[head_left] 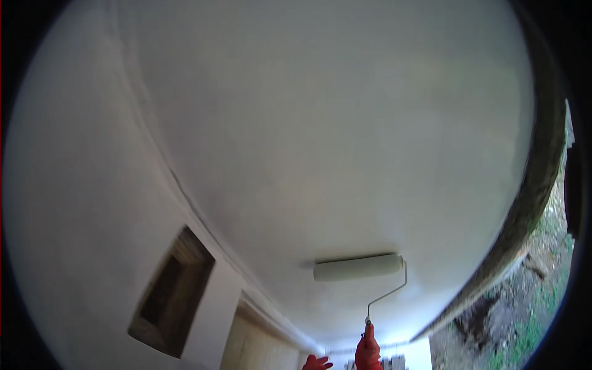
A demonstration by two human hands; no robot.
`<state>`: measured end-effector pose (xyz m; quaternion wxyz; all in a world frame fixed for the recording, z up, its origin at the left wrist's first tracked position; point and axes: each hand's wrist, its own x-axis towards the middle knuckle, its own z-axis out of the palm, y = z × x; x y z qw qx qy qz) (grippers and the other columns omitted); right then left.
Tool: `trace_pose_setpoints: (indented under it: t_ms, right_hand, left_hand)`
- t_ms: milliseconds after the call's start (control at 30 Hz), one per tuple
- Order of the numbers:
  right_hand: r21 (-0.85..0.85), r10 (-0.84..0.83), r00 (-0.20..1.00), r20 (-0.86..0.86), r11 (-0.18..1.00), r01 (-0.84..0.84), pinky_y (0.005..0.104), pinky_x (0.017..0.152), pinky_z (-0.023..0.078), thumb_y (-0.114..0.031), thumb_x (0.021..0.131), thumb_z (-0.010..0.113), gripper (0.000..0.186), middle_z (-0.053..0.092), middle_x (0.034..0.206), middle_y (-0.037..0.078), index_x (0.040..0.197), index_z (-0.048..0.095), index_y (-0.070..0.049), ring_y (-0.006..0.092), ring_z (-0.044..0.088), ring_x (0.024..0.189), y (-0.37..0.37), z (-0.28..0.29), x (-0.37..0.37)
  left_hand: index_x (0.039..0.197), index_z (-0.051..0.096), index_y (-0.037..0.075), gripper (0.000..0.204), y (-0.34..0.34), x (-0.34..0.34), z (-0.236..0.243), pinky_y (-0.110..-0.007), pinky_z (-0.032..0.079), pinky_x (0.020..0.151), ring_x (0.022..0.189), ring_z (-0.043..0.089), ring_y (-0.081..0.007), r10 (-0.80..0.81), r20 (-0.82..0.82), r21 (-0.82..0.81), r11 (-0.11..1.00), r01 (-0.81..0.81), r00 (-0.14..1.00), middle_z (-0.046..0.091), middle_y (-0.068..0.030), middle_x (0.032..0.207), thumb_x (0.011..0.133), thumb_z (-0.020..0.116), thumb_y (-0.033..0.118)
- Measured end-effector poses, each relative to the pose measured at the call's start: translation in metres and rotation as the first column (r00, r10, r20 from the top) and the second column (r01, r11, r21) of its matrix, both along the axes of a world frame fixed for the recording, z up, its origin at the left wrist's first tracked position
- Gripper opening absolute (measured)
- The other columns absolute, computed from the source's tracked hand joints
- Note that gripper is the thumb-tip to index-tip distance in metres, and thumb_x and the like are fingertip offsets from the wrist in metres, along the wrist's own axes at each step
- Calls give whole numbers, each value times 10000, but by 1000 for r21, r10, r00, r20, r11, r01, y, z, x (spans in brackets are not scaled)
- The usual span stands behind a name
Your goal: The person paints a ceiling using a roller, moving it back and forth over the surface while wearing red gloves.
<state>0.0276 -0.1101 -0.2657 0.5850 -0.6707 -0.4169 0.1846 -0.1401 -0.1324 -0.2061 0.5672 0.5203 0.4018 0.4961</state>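
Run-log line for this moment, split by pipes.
right hand: grips paint roller | left hand: open, partly cropped | roller: at pale surface

The person's left hand (317, 363) and right hand (368, 354) wear bright red, full-fingered gloves (366, 360), their material too blurred to tell.

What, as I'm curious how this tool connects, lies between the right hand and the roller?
A thin, bent metal rod lies between the right hand and the roller, in the head view.
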Motion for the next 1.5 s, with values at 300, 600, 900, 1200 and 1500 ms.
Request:
trace_pose_setpoints:
  t_ms: [300,600,900,1200,1500]
  right_hand:
    - [523,-341,886,314,841,138,328,780,508,-8,933,470,509,538,1261,230,1422,353,-86,397,597,1020,81,391,62]
    - [646,-403,828,391,761,65,382,564,473,-293,981,323,446,563,806,107,1419,378,-232,227,508,542,136,748,102]
    - [758,-551,669,498,651,-28,410,846,453,-274,949,394,287,617,1019,117,1172,515,-140,296,571,990,188,1056,154]
    - [702,-661,273,699,706,-90,361,967,359,-183,814,599,93,591,882,52,846,550,-110,184,487,959,161,1102,147]
    - [850,-800,300,519,448,-277,428,728,444,-305,861,584,292,608,881,113,1086,514,-132,261,558,788,216,1120,137]
  left_hand:
    - [1347,397,2,360,44,30,145,-341,472,916,1006,585,-234,-56,223,147,989,23,973,545,-121,1211,1005,408,113]
    - [1222,534,15,299,73,41,285,-340,441,947,1090,571,-232,103,-35,530,845,-69,994,547,-132,1222,1015,408,188]
    - [1152,580,9,251,138,47,322,-323,469,877,991,611,-215,244,76,505,827,-248,967,545,-117,1226,998,448,157]
    - [1149,588,14,255,141,18,353,-331,468,874,989,614,-214,427,85,491,768,-411,900,551,-122,1227,997,448,162]
    - [1102,603,17,236,113,-13,334,-341,407,974,1231,465,-253,623,-96,508,701,-500,776,580,-116,1185,990,441,146]
